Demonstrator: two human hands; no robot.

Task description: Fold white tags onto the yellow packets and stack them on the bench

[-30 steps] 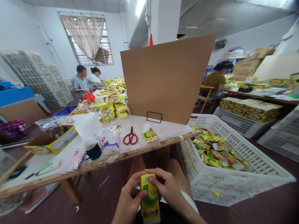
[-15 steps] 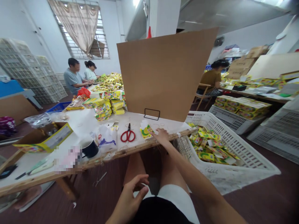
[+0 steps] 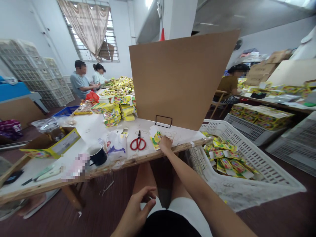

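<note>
My right hand is at the table's front edge, its fingers curled in against the right side of some small yellow-and-green printed packets. The fingertips are partly hidden, and the hand appears closed on the packets' edge. My left hand hovers above my lap, fingers loosely bent and thumb apart from them, with nothing inside. Red-handled scissors lie left of the packets, blades pointing away. Behind the packets, a black wire frame stands before a tall brown cardboard sheet.
To my right is a white plastic crate of loose yellow packets. A dark mug, a plastic bag and an open carton occupy the table's left. Stacked yellow boxes stand farther back; several people sit beyond.
My right hand has shifted slightly left and curled its outstretched fingers beside the packets. My left hand stays about where it was. The view has turned slightly left.
</note>
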